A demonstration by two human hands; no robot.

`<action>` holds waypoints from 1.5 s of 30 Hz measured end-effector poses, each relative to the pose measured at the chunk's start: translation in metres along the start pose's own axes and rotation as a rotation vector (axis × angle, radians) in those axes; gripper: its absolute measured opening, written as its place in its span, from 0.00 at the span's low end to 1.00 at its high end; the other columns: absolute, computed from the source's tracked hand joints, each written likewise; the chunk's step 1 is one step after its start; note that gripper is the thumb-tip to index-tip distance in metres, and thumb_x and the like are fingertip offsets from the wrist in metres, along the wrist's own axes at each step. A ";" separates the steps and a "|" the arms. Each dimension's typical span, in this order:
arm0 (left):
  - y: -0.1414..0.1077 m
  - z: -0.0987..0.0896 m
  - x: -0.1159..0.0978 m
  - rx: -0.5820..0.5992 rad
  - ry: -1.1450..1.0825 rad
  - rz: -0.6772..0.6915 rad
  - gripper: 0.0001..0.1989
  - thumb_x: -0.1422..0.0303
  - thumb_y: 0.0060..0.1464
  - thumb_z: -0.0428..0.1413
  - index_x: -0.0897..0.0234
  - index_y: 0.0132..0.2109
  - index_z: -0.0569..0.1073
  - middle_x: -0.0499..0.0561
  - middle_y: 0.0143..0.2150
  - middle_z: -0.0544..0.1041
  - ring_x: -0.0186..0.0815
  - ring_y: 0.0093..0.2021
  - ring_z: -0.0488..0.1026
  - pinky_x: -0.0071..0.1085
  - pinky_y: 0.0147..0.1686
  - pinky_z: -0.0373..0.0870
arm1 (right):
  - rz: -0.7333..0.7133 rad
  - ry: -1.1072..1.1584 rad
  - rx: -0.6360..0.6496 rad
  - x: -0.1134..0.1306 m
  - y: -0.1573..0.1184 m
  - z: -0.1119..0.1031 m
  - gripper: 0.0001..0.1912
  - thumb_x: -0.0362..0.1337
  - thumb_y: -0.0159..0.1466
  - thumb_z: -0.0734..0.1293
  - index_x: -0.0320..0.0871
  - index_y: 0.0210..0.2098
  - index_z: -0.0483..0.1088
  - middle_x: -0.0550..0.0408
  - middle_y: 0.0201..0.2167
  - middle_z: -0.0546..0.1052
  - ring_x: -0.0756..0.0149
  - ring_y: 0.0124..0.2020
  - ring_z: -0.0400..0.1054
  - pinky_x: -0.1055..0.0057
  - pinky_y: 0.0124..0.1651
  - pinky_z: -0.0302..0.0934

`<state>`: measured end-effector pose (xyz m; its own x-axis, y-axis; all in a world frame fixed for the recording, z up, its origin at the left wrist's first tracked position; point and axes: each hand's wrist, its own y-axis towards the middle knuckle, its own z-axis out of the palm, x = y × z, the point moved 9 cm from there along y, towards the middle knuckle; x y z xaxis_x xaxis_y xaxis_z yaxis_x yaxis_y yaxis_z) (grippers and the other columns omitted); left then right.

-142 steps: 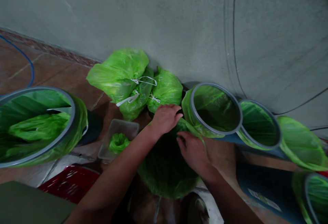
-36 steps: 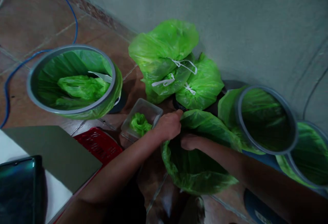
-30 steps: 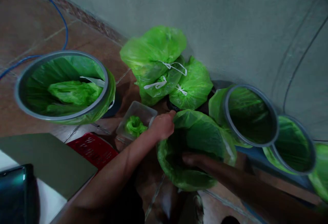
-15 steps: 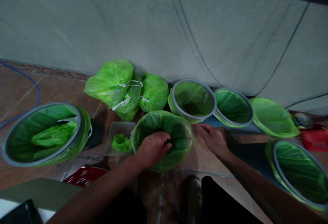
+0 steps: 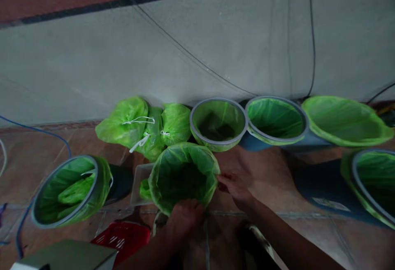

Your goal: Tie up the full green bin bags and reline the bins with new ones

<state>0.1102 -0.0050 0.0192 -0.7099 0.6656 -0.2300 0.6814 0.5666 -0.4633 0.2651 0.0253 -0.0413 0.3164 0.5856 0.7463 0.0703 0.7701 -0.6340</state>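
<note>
Thin, crinkled, translucent green plastic, the liner (image 5: 182,154) opens in a round mouth above the tiled floor (image 5: 256,175); the right hand (image 5: 236,188) pinches its right rim between the fingers (image 5: 224,178), the left hand (image 5: 186,215) touches its near edge, grip unclear

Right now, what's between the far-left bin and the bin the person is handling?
A translucent plastic tub with crumpled green plastic in it; the head view shows it between the far-left bin and the handled bin.
</note>
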 end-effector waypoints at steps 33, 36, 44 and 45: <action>0.018 0.000 0.011 -0.021 -0.228 -0.145 0.10 0.67 0.58 0.56 0.59 0.48 0.70 0.49 0.45 0.77 0.36 0.41 0.77 0.28 0.37 0.70 | -0.055 0.085 0.204 -0.012 -0.005 0.003 0.18 0.42 0.49 0.76 0.43 0.37 0.74 0.55 0.33 0.80 0.62 0.37 0.73 0.66 0.42 0.64; 0.020 0.007 0.008 0.017 -0.118 -0.128 0.08 0.67 0.61 0.53 0.61 0.47 0.70 0.51 0.44 0.77 0.36 0.41 0.76 0.29 0.36 0.70 | -0.091 0.029 0.209 -0.010 -0.003 0.002 0.14 0.39 0.51 0.73 0.43 0.37 0.74 0.57 0.31 0.79 0.63 0.35 0.71 0.67 0.41 0.63; 0.014 0.018 0.011 -0.093 -0.140 -0.082 0.26 0.56 0.57 0.58 0.63 0.58 0.65 0.55 0.47 0.77 0.41 0.45 0.76 0.35 0.43 0.75 | -0.156 -0.213 0.046 -0.013 0.011 -0.004 0.09 0.33 0.49 0.66 0.44 0.31 0.72 0.59 0.23 0.74 0.66 0.27 0.66 0.69 0.31 0.60; 0.013 0.015 0.011 -0.135 -0.164 -0.069 0.29 0.54 0.56 0.59 0.62 0.60 0.64 0.55 0.48 0.77 0.42 0.46 0.76 0.36 0.44 0.75 | -0.150 -0.194 0.050 -0.012 0.010 -0.003 0.10 0.33 0.49 0.67 0.44 0.32 0.72 0.59 0.24 0.75 0.65 0.28 0.67 0.69 0.32 0.60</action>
<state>0.1082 0.0022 -0.0025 -0.7679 0.5410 -0.3429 0.6397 0.6756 -0.3666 0.2645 0.0254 -0.0571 0.1178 0.4976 0.8593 0.0540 0.8609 -0.5059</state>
